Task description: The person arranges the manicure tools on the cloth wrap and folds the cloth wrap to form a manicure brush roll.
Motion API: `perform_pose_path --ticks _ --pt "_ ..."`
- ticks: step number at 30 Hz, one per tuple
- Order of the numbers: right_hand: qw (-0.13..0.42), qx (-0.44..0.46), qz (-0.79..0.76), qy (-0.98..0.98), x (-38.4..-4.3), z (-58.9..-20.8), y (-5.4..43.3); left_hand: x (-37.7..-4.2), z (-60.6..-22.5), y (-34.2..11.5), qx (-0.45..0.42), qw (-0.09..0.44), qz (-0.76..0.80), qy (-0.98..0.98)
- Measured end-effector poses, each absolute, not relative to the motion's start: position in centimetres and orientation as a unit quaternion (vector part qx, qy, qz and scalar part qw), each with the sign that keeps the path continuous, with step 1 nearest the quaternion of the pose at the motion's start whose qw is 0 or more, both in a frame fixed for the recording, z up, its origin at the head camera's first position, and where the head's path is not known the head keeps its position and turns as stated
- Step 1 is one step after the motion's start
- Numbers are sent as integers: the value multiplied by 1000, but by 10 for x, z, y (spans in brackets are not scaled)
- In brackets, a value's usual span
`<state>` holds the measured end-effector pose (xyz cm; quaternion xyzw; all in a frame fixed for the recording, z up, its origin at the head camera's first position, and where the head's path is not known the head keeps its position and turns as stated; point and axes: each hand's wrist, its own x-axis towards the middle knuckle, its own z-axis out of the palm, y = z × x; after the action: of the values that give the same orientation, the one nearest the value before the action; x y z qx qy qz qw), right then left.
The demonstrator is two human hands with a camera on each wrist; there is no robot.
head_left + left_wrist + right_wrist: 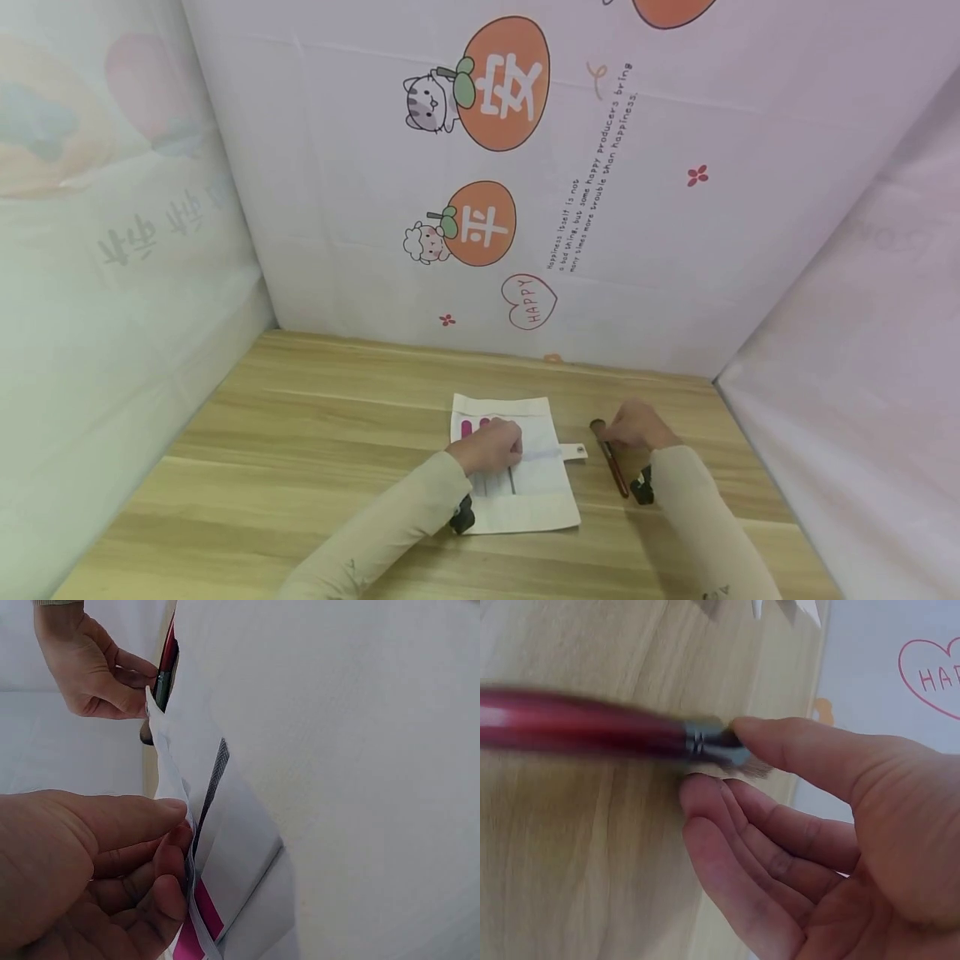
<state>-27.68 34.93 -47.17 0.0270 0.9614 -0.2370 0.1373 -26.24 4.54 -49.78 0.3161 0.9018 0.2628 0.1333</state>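
Observation:
A white fabric brush roll (546, 510) lies unfolded on the table, its snap strap (573, 452) pointing right. My left hand (491, 447) rests over its middle; in the left wrist view its thumb and fingers pinch the thin white edge of a flap or pocket (171, 769). Pink pieces (467, 428) show at the roll's upper left, partly behind that hand. To the right of the roll, my right hand (637, 423) pinches a makeup brush (577, 724) near its metal collar. The brush has a dark red handle slanting toward the table's front; its bristles are partly hidden by the thumb.
The wood-grain table (300, 450) is bounded by a printed white cloth wall (360, 250) at the back and plain-looking cloth sides. Small dark wrist cameras (462, 515) sit at both cuffs, close above the table.

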Motion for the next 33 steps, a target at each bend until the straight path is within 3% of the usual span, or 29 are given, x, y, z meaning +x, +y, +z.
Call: perform_pose_path --ticks 15,24,33 --pt "137 9 -238 962 -281 -469 347 -262 -495 45 334 108 277 894" --pt "153 -10 -259 954 -288 -433 339 -259 -483 36 341 102 260 898" --pt "146 -19 -346 927 -300 -406 299 -261 -485 32 358 94 279 886"
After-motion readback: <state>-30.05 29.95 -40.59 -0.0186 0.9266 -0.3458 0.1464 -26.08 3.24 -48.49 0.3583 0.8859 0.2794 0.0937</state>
